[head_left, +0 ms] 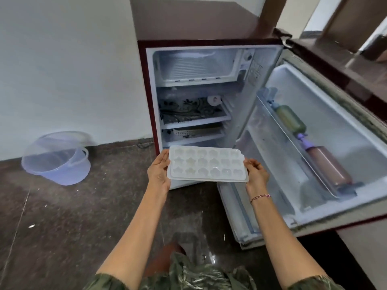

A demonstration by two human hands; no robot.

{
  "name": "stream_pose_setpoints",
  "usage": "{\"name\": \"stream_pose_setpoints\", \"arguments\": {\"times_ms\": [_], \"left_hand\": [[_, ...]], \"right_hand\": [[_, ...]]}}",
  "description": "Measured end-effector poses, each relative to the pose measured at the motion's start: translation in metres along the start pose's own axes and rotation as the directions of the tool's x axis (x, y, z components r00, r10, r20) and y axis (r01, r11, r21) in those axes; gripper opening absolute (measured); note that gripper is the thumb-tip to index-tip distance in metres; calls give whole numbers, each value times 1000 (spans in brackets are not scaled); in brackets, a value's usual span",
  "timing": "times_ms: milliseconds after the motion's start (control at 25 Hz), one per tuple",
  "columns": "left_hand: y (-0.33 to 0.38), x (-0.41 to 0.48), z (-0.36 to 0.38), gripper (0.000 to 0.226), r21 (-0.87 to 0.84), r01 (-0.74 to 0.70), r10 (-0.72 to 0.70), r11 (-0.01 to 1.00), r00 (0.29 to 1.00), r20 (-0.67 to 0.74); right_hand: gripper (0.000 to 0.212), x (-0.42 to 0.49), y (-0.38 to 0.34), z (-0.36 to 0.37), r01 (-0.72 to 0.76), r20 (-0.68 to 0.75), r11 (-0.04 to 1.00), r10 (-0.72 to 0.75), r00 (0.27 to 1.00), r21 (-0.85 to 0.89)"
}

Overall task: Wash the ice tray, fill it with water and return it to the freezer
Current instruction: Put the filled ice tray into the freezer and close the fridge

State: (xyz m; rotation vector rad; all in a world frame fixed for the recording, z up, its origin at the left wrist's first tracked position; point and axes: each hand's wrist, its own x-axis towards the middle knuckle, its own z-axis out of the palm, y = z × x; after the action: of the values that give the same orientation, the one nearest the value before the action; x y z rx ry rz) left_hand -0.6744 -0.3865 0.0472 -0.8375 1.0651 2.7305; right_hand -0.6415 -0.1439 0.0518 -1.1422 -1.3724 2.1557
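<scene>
Ice tray [206, 164] (level) gripped endwise between both hands [159, 173] [257, 174].

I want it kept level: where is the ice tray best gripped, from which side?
Take the ice tray by its flat rim at both short ends, left hand and right hand from opposite sides, as now; long and shallow, it probably stays level that way.

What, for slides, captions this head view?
Left hand and right hand hold a white plastic ice tray before an open maroon fridge.
</scene>
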Motion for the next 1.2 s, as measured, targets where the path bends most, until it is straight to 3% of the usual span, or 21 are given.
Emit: {"name": "stream_pose_setpoints", "arguments": {"times_ms": [320,880,1040,1200], "left_hand": [[25,98,71,43,44,-34,35,998,999,-14],[81,199,175,52,61,-141,140,988,990,26],[90,224,201,43,166,-209,217,964,976,-30],[98,264,224,19,201,-263,279,944,958,-60]], "right_hand": [[17,83,-35,90,76,43,996,-74,996,-35],[22,198,-82,228,158,140,986,-150,979,-45],[33,228,-100,264,113,108,993,-109,988,-28],[36,264,-106,295,188,127,978,-176,976,-93]]}}
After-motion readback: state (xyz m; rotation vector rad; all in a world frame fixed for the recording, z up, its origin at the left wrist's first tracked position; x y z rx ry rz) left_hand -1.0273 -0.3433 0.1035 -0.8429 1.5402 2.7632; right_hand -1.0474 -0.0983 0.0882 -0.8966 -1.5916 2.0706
